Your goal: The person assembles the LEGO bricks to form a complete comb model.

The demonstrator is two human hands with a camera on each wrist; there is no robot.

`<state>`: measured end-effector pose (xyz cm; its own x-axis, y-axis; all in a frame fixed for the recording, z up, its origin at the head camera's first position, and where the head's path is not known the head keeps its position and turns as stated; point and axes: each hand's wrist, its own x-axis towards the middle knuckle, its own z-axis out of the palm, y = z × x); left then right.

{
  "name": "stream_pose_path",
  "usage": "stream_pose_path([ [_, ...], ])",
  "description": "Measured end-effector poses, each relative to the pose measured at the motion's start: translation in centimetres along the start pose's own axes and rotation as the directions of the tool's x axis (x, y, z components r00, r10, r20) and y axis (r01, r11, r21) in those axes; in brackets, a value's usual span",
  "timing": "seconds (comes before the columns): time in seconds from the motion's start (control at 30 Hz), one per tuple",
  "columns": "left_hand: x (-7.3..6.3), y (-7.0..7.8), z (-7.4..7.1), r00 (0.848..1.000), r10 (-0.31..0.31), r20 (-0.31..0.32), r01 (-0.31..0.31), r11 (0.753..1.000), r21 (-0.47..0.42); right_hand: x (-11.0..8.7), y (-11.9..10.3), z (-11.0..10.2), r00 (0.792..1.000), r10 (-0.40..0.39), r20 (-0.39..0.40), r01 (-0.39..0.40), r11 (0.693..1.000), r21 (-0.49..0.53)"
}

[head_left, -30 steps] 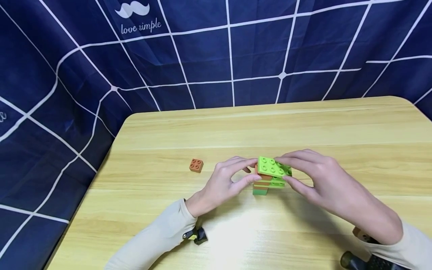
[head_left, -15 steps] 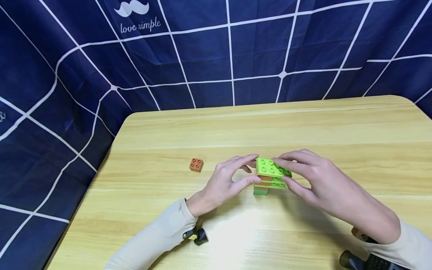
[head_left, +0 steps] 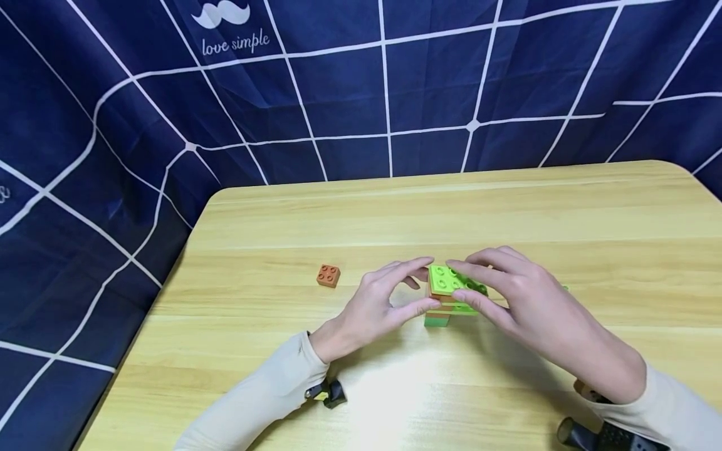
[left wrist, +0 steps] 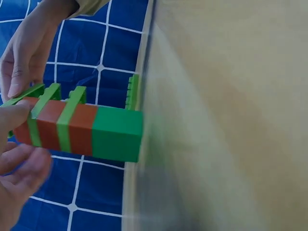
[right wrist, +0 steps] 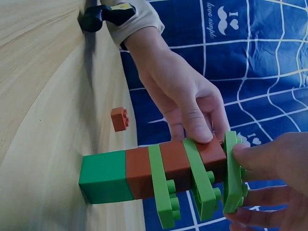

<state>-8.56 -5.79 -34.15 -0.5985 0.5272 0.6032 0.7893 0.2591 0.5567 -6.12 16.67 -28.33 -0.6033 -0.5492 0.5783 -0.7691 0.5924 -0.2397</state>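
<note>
Tower (right wrist: 175, 159) stands upright on the desk (head_left: 271, 238). The left grip (head_left: 366, 307) pinches its upper brick (right wrist: 211, 154) between thumb and fingers; the right grip (head_left: 524, 291) pinches the top plate (right wrist: 232, 180), though whether that plate is fully seated is hard to tell. One loose brick (head_left: 328, 275) lies apart, leftward.

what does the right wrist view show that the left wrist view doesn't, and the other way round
Only the right wrist view shows the loose orange-brown brick on the table, the black device at the left sleeve and the white mustache print.

Only the left wrist view shows a separate light green piece, apart from the block tower.

Both show that tower with its dark green bottom brick, both hands at its top (left hand, right hand), and the blue cloth.
</note>
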Motion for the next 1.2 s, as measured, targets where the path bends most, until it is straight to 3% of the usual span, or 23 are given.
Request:
stream_pose_path([
  [0.1, 0.2, 0.2, -0.3, 0.999, -0.027, 0.048, 0.026, 1.000, 0.013, 0.0, 0.0, 0.0, 1.000, -0.003, 0.001, 0.003, 1.000, -0.006],
  [0.17, 0.3, 0.3, -0.4, 0.998, -0.012, 0.058, 0.011, 1.000, 0.026, 0.0, 0.0, 0.0, 1.000, -0.008, -0.002, 0.008, 1.000, -0.016],
  [0.33, 0.7, 0.5, -0.6, 0.992, 0.129, -0.010, -0.129, 0.990, 0.061, 0.1, -0.2, 0.2, 1.000, -0.020, -0.005, 0.019, 0.999, -0.033],
  [0.47, 0.8, 0.5, -0.6, 0.981, 0.185, -0.062, -0.180, 0.981, 0.073, 0.1, -0.3, 0.3, 1.000, -0.019, -0.005, 0.019, 0.999, -0.041],
  [0.73, 1.0, 0.5, -0.7, 0.978, 0.195, -0.075, -0.192, 0.980, 0.051, 0.3, -0.3, 0.4, 1.000, -0.024, -0.003, 0.024, 0.998, -0.051],
  [0.97, 1.1, 0.4, -0.8, 0.988, 0.134, -0.072, -0.136, 0.991, -0.017, 0.4, -0.3, 0.5, 0.999, -0.032, 0.009, 0.033, 0.997, -0.065],
  [1.2, 1.2, 0.4, -1.0, 0.992, 0.115, -0.043, -0.116, 0.993, -0.006, 0.6, -0.3, 0.3, 0.999, -0.036, 0.021, 0.037, 0.997, -0.070],
])
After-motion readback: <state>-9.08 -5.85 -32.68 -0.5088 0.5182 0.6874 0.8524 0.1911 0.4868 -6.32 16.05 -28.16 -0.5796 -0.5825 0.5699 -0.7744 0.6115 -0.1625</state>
